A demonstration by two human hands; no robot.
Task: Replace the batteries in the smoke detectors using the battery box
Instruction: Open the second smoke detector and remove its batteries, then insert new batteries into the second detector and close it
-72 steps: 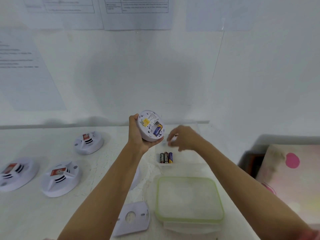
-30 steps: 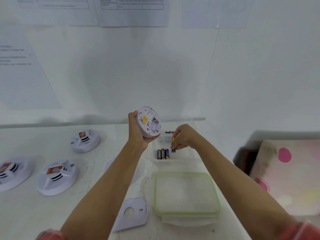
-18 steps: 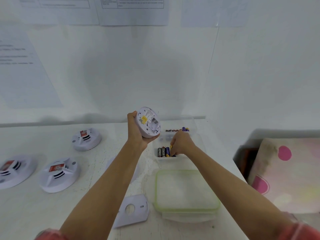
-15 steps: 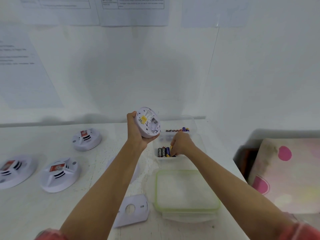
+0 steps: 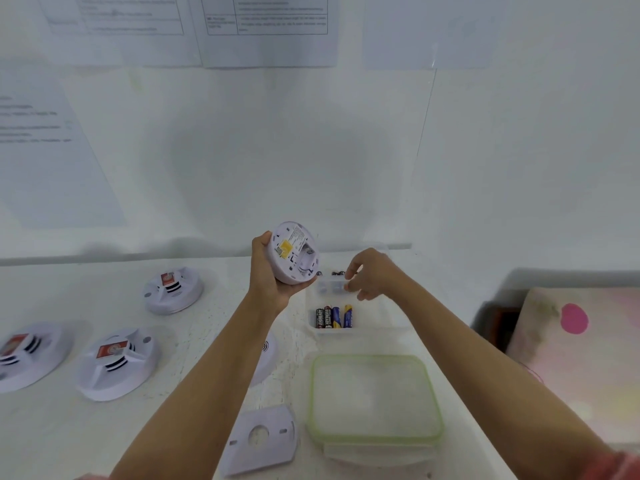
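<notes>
A white round smoke detector [image 5: 292,252] is raised, back showing, beside the clear battery box [image 5: 363,329] holding batteries [image 5: 334,317].

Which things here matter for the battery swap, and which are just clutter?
Job: detector in left hand, battery box, batteries, lid, backplate, table detectors.
Lying about: wall papers, pink-spotted cloth.

Workroom or test bench setup. White worktop [image 5: 69,441] against bare white wall [image 5: 277,150]; printed paper sheets [image 5: 266,32] with ruled tables taped across top of frame; white round smoke detectors [image 5: 117,363] laid out lower left.
</notes>
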